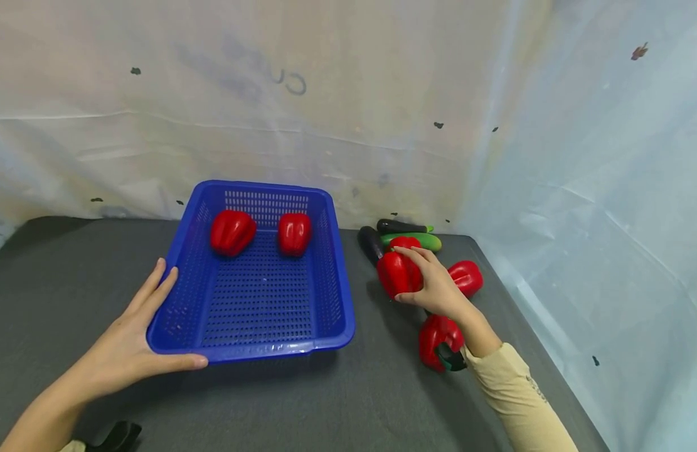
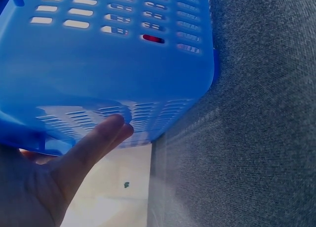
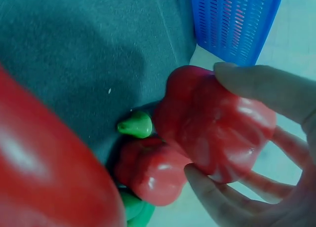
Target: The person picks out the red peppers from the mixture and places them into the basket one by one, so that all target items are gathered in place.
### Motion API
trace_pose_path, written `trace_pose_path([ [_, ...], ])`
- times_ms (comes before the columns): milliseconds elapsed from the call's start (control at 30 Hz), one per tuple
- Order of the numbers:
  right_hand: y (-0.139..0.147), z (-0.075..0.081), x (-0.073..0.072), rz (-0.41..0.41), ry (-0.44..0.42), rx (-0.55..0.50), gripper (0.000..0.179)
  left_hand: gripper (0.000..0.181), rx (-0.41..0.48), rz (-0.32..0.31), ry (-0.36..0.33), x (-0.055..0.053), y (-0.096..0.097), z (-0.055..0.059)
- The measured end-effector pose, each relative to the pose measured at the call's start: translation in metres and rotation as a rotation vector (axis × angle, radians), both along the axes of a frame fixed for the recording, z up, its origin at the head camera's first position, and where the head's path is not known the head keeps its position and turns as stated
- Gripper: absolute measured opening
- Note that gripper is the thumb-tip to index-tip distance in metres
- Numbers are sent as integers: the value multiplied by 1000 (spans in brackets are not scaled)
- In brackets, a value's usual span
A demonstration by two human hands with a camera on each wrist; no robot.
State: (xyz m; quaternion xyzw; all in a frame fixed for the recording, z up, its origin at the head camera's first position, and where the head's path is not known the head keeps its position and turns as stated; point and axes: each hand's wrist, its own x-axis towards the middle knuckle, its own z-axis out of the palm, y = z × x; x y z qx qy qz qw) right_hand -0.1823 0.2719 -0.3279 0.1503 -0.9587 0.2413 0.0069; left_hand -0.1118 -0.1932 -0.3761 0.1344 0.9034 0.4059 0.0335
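At the left sits a blue basket [image 1: 258,348], holding a red bell pepper [image 1: 232,233] and a second red bell pepper [image 1: 294,234] near its back. My left hand [image 1: 130,348] touches the basket's front-left corner, with straight fingers along the left wall and the thumb along the front. My right hand [image 1: 435,285] grips another red bell pepper [image 3: 212,123] between thumb and fingers. Around it lie a red bell pepper [image 1: 406,241] behind, one more red pepper [image 1: 467,278] to the right, and a red pepper with a dark green stem [image 1: 438,342] in front.
Behind the gripped pepper lie a dark eggplant [image 1: 371,243], another eggplant [image 1: 401,226] with a green stem end, and a green cucumber-like vegetable [image 1: 427,242]. Pale plastic sheeting [image 1: 382,94] rises at the back and right of the grey surface [image 1: 303,408].
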Motion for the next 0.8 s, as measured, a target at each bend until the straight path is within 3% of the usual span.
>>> trace_pose_path([
  [367,-10,-5,-3,32,96,-72,85,125,-2,3,9,0,1,0],
  [800,-21,-4,-5,83,126,-155,87,126,-7,4,12,0,1,1],
])
